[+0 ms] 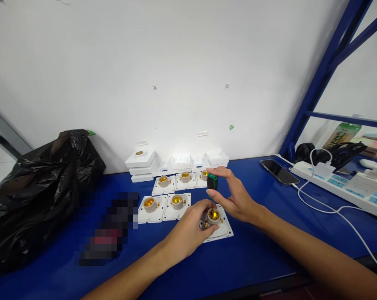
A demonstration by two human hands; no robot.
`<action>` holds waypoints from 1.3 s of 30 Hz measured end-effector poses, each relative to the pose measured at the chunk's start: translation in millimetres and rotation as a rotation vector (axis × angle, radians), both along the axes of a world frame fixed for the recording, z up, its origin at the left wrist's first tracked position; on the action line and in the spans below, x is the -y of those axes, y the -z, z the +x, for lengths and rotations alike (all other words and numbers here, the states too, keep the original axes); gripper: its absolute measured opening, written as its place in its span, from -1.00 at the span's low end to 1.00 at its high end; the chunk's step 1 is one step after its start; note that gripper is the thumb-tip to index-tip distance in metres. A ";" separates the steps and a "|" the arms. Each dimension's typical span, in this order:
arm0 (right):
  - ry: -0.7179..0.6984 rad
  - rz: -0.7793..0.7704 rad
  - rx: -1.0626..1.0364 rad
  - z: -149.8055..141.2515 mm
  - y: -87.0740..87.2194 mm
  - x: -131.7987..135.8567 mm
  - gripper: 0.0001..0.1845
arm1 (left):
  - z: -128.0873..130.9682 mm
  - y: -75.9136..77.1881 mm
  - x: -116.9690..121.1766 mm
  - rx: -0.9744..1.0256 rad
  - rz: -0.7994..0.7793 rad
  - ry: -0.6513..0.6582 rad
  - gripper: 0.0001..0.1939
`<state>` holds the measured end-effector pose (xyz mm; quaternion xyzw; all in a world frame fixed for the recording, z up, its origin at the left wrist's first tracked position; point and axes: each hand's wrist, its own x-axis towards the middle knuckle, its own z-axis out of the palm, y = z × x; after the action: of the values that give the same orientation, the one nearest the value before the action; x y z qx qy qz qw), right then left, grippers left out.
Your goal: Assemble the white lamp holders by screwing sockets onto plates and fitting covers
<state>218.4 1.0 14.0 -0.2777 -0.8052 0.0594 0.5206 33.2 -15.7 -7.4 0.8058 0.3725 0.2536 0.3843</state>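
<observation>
My left hand point(190, 229) is closed round the collar of a lamp holder point(213, 216), its thumb and fingers on either side. The holder has a brass-coloured threaded inside and sits on a square white plate point(223, 231). In my right hand point(236, 196) is a screwdriver point(212, 182) with a green and black handle, held upright between fingers and thumb. Its shaft points down into the holder; the tip is hidden. Just left of my hands stand more lamp holders on white plates, such as one in the front row point(177, 202).
White square covers point(140, 163) are stacked by the wall. A black plastic bag point(44, 187) fills the left, with a pixelated dark item point(110, 233) beside it. On the right lie a phone point(278, 171), a power strip point(338, 181) and white cables on the blue table point(238, 266).
</observation>
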 end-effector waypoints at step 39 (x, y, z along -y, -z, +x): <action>0.028 0.067 0.022 6.0 -5.9 2.3 -0.61 | -2.7 3.0 1.7 0.027 0.045 0.013 -0.66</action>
<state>224.3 -1.3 19.9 -0.2721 -0.8084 0.0217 0.5216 30.5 -17.4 -10.4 0.8131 0.3564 0.2703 0.3726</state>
